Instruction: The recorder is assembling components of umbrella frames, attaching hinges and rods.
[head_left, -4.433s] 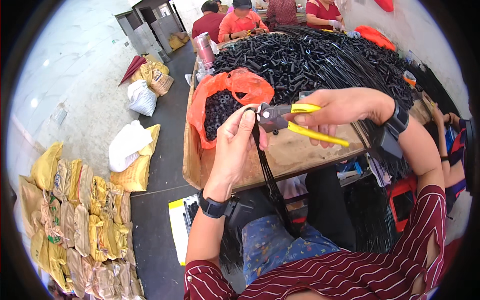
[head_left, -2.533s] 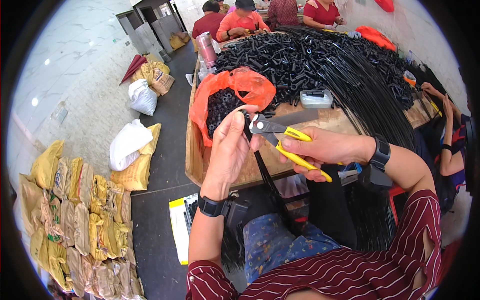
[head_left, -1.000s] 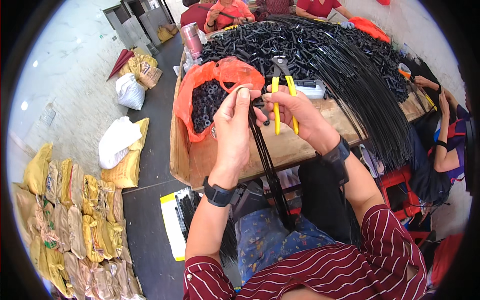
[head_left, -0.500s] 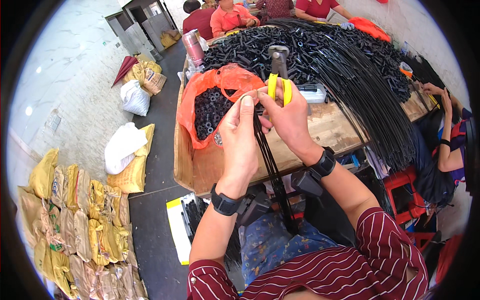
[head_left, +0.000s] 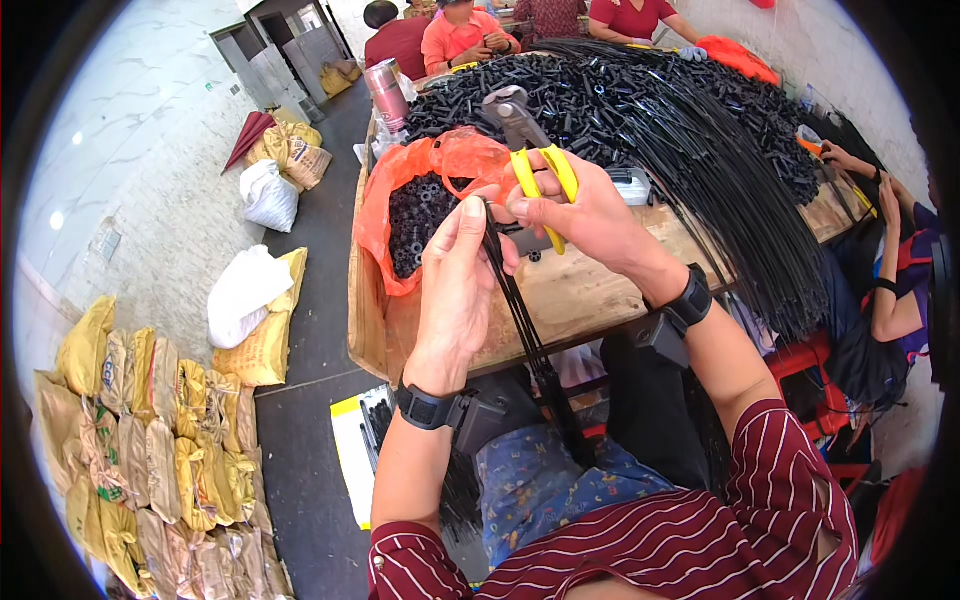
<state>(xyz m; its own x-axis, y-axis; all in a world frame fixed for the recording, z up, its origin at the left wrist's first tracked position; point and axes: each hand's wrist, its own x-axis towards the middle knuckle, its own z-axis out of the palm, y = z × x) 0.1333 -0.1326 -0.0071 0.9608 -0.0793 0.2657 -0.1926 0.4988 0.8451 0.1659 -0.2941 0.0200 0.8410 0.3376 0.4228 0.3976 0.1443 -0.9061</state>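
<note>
My left hand (head_left: 455, 285) pinches the upper end of a thin bundle of black cables (head_left: 527, 335), which hangs slanting down to my lap. My right hand (head_left: 605, 220) is wrapped round pincers (head_left: 518, 118) with yellow handles; their grey metal head points up and to the left over the table. The right thumb and fingertips are close beside the left fingertips at the cable tops; whether they touch the cables is hard to tell. Just left of my hands, an orange-red plastic bag (head_left: 372, 245) stands open, holding many small black ring-shaped parts (head_left: 415, 210).
The wooden table (head_left: 640, 290) carries a heap of black tubular parts (head_left: 460, 100) and a long sheaf of black cables (head_left: 760, 220). A clear plastic box (head_left: 632, 188) and a pink tumbler (head_left: 387, 95) stand there. Co-workers sit behind and at right. Sacks (head_left: 150, 420) line the left wall.
My right hand has moved right, and the pincers have tilted from upright to lean left. My left hand has dropped slightly left with the cable bundle.
</note>
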